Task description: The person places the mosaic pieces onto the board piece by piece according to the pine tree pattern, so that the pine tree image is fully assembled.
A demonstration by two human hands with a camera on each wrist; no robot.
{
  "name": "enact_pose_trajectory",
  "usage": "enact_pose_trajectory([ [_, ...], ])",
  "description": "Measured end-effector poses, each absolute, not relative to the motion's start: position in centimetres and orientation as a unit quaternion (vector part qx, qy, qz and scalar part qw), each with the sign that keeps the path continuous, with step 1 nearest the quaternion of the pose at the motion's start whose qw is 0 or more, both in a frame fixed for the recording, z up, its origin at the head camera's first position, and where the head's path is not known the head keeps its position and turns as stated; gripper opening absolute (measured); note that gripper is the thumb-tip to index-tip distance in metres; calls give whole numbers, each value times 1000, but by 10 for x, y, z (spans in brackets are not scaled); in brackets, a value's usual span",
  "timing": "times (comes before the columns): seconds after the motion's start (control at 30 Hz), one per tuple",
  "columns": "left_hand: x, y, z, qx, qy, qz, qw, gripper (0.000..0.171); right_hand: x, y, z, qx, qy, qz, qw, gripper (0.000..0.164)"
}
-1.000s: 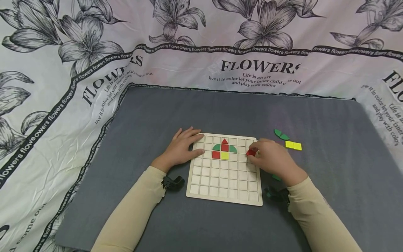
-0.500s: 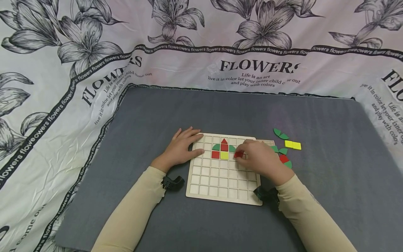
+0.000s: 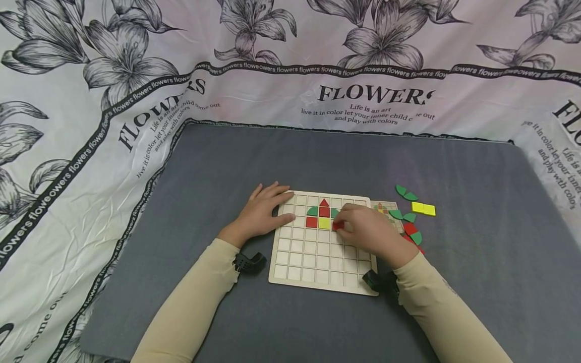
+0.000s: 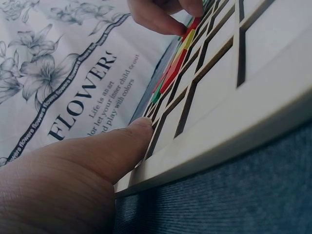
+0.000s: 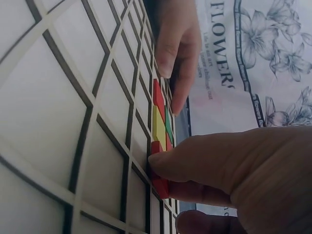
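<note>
My left hand rests on the upper left edge of a pale wooden grid board, its thumb lying on the rim in the left wrist view. The right hand pinches a red tile between thumb and fingers, at the cell right of a yellow square tile. Left of the yellow one lies a red square tile. Above stand a red square and a red triangle, flanked by green quarter-round tiles. The right hand partly covers the right green tile.
Right of the board, a card with a small coloured pattern is partly hidden by the right hand. Loose green tiles, yellow tiles and red tiles lie beside it on the grey tabletop.
My right hand has moved left across the board with the red tile, from near its right edge to beside the yellow tile. The left hand stays in place.
</note>
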State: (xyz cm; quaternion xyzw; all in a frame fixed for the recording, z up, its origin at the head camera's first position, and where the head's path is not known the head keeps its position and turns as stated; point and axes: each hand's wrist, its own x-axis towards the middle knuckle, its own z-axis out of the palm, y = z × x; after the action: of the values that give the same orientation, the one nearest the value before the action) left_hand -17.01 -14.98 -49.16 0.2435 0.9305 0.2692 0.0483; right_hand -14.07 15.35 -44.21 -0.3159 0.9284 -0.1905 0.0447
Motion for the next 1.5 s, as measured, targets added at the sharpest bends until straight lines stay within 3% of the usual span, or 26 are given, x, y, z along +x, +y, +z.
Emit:
enact_pose_trajectory([
  [1.0, -171, -150, -492, 242, 932, 266, 50, 69, -142, 156, -449, -336, 919, -204, 17, 11],
  [1.5, -170, -149, -491, 245, 930, 272, 44, 68, -146, 170, -441, -295, 930, -213, 49, 12],
])
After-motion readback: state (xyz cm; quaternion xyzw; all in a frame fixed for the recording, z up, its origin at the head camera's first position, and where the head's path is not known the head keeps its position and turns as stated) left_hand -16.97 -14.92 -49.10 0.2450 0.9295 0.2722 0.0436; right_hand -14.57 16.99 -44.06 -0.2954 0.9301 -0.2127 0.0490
